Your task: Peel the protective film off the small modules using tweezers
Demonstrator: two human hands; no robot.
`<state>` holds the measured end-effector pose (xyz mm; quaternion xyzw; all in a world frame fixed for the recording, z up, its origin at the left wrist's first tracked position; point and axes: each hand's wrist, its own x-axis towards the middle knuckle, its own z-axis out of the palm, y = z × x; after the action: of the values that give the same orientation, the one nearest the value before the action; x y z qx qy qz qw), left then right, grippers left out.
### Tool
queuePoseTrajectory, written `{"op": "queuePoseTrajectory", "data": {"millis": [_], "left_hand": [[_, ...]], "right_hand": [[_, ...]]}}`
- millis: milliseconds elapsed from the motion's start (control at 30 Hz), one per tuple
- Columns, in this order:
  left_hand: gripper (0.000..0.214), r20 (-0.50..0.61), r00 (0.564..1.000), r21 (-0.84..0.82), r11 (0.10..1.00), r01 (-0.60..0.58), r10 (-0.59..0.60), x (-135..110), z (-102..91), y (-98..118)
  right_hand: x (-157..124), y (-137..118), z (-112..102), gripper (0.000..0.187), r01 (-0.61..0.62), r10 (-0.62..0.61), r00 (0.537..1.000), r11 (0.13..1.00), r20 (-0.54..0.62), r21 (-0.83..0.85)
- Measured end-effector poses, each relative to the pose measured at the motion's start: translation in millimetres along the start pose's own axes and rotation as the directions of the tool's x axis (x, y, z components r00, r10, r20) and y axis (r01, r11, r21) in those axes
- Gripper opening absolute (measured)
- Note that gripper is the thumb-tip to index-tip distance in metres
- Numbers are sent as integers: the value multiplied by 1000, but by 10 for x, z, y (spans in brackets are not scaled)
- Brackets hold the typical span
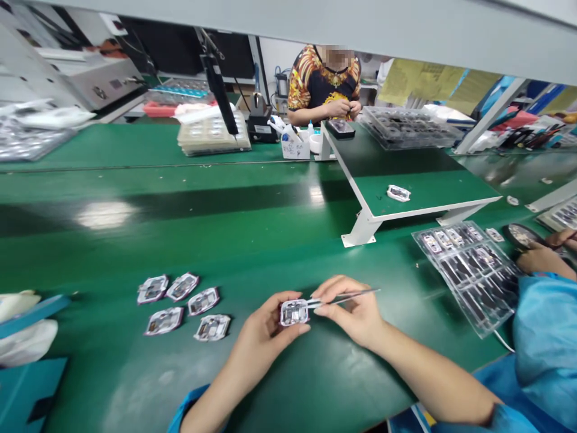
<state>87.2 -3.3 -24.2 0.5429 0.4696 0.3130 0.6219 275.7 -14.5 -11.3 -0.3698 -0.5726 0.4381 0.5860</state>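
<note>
Between the thumb and fingers of my left hand (265, 334) is a small electronic housing (294, 313), white-rimmed with a circuit inside, its inner side facing up. My right hand (354, 310) pinches metal tweezers (345, 297), whose tips reach the right edge of the housing. Whether the tips grip any part is too small to tell. On the green bench (270, 252) left of my hands lie several similar housings (204, 300), spaced apart from one another.
At right, a clear compartment tray (478, 270) holds some housings, beside a co-worker's blue sleeve (547, 331) and hand (545, 260). A raised green shelf (433, 180) bears one housing (398, 193). Another person (324, 90) sits across the bench. A teal folder (29, 391) lies at left.
</note>
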Motion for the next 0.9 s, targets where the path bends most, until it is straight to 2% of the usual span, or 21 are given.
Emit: {"op": "queuePoseTrajectory", "data": {"millis": [100,200,500,700,767,900], "left_hand": [[46,-1,999,-18,999,35,-35,-60,-25,-41],[45,-14,999,27,999,31,-30,-80,-34,-86],[36,-53,997,180,983,-47,57,-124,-6,-49],[30,-53,997,220,975,-38,51,-130,68,-64],[29,-53,998,178,984,-27,37,-126,96,-66],[33,1,1000,-61,998,1,-1,-115,104,-26]], "right_hand": [[-20,7,36,5,71,-63,992,995,108,-73],[-20,36,58,4,117,-97,982,986,164,-117],[-14,97,81,4,147,-125,976,982,179,-117],[-52,126,102,6,186,-149,969,965,195,-184],[-64,132,106,11,225,-179,958,953,225,-204],[-64,122,117,10,226,-171,960,940,220,-256]]}}
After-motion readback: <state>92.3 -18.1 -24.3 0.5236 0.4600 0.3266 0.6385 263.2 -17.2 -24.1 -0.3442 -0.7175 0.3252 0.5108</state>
